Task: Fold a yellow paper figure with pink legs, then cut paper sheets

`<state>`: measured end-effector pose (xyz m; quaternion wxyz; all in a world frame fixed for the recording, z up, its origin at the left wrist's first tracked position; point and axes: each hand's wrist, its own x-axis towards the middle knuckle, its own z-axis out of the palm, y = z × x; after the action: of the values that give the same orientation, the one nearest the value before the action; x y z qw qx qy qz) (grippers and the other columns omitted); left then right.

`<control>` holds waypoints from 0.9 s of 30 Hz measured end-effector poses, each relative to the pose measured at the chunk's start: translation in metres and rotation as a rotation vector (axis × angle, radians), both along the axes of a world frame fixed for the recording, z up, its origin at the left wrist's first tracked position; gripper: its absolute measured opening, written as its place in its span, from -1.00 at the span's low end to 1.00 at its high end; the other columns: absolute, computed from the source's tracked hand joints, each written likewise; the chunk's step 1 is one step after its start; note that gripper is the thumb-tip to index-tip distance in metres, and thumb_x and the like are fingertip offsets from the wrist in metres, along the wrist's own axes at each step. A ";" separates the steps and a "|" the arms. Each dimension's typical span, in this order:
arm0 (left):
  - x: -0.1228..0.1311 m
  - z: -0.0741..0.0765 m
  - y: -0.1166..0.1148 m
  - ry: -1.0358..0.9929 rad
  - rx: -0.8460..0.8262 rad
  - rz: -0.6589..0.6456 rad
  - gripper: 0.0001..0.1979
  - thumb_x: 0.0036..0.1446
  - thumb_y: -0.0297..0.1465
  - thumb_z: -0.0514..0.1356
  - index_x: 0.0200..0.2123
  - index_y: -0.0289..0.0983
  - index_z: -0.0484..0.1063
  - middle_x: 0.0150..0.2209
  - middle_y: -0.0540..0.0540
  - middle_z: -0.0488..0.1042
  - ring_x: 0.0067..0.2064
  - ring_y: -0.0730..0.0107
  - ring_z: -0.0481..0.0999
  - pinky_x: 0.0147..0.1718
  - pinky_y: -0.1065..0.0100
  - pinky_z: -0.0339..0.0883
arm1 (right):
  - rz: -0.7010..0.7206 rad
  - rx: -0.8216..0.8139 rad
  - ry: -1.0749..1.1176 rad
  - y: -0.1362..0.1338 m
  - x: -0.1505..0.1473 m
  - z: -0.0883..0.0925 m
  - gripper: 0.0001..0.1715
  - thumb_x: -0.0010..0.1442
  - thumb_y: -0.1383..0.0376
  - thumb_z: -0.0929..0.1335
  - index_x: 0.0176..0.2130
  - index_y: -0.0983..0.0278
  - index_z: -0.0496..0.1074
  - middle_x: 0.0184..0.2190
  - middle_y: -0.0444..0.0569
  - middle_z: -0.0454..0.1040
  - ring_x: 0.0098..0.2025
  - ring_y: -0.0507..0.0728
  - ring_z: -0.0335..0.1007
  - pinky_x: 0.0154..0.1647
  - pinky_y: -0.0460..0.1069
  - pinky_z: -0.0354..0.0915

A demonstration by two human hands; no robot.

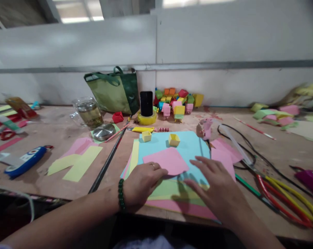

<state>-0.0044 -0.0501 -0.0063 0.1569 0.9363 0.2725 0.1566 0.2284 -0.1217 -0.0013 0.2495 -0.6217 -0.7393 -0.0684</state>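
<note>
A pink sheet of paper (169,159) lies over a stack of coloured paper, with a light blue sheet (195,141) on top and green, yellow and pink edges below. My left hand (143,176) has its fingers together, thumb and fingers at the pink sheet's lower left edge. To the right of that sheet, my right hand (210,180) is held with thumb and fingers apart, nothing in it. Two small yellow folded paper boxes, one on the left (146,136) and one on the right (174,139), sit at the back of the blue sheet.
Scissors (283,197) and a pink glue gun (205,128) with a black cord lie to the right. A yellow utility knife (143,129), phone (146,103), paper blocks (179,100), glass mug (89,112), metal lid (103,132) and green bag (114,90) stand behind.
</note>
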 end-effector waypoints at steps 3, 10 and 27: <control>-0.004 0.005 -0.001 -0.007 -0.095 0.024 -0.74 0.27 -0.38 0.04 -0.05 -0.21 0.45 -0.29 -0.08 0.52 -0.27 0.34 0.48 -0.27 0.37 0.31 | 0.274 -0.078 -0.103 0.002 -0.010 0.002 -0.43 0.07 0.30 0.42 0.08 0.33 0.36 0.03 0.14 0.43 0.04 0.28 0.32 0.03 0.13 0.32; -0.016 0.013 0.012 -0.073 -0.282 0.116 -0.80 0.20 -0.35 0.14 -0.18 -0.23 0.54 -0.29 -0.06 0.58 -0.30 0.40 0.50 -0.28 0.43 0.29 | 0.379 -0.372 -0.253 0.027 -0.017 -0.001 -0.76 0.09 0.51 0.34 -0.22 0.28 0.48 -0.27 -0.01 0.52 -0.21 0.20 0.40 -0.22 0.06 0.36; -0.075 0.020 0.030 0.118 0.106 0.093 -0.80 0.16 -0.58 0.01 -0.36 -0.24 0.37 -0.32 -0.03 0.39 -0.31 0.41 0.38 -0.35 0.40 0.16 | 0.396 -0.157 -0.017 0.016 0.000 -0.010 -0.66 0.17 0.44 0.26 -0.07 0.18 0.41 -0.11 0.03 0.47 -0.08 0.16 0.40 -0.15 0.08 0.43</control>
<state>-0.0796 -0.0198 0.0137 0.0831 0.9372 0.3160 0.1225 0.2283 -0.1058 -0.0114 0.2025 -0.4812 -0.8522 0.0347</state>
